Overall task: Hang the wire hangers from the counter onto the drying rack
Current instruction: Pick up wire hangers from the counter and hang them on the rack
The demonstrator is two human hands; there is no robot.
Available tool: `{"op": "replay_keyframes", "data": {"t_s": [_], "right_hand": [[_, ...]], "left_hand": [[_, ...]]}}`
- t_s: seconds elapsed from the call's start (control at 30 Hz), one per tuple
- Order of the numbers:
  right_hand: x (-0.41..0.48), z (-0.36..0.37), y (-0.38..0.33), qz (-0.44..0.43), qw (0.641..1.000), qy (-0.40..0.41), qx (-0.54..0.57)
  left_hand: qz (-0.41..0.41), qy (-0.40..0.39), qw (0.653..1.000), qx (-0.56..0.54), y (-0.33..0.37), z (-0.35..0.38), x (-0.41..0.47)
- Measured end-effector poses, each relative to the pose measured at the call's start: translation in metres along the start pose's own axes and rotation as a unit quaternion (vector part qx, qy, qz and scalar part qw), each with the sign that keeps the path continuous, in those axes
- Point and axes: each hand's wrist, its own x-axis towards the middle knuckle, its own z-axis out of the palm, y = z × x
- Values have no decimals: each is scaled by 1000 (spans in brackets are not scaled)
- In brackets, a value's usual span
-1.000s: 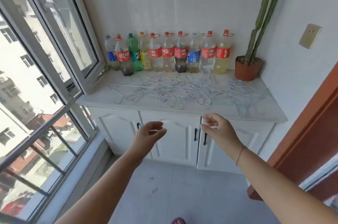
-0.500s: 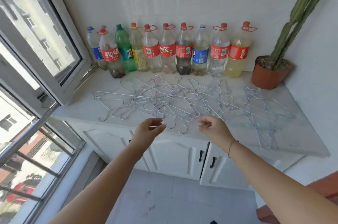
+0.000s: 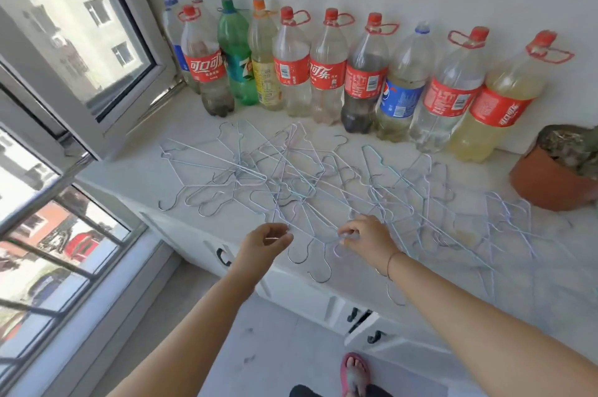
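Wire hangers (image 3: 291, 183): tangled heap on white counter (image 3: 136, 170), all unhung | drying rack: out of view | left hand (image 3: 263, 246): curled, pinching nothing | right hand (image 3: 367, 239): pinching a hanger's wire at counter's front edge | progress: barely begun.

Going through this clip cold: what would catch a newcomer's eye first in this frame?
The row of big plastic soda bottles along the back wall, most with red labels, draws the eye first. In front of them a tangled spread of wire hangers covers the white counter. At its front edge the left hand and right hand reach in, the right hand's fingers on a hanger.
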Motion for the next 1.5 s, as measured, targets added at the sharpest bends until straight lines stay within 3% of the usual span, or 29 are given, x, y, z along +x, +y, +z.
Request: {"op": "replay_keyframes", "data": {"t_s": [0.27, 0.53, 0.87, 1.27, 1.37, 1.5], "right_hand": [[55, 10, 9, -94, 974, -137, -153], [75, 14, 14, -133, 967, -157, -153], [78, 16, 19, -120, 968, -187, -114], [60, 22, 27, -183, 982, -37, -30], [60, 4, 15, -166, 984, -16, 54], [63, -32, -5, -75, 974, 1, 212]], "left_hand": [[-66, 71, 994, -50, -11, 25, 23], [-94, 121, 987, -51, -22, 16, 36], [-93, 103, 989, -51, -14, 7, 58], [-87, 100, 989, -62, -22, -3, 64], [-81, 116, 986, -85, -19, -8, 64], [-82, 113, 984, -109, -11, -6, 65]]}}
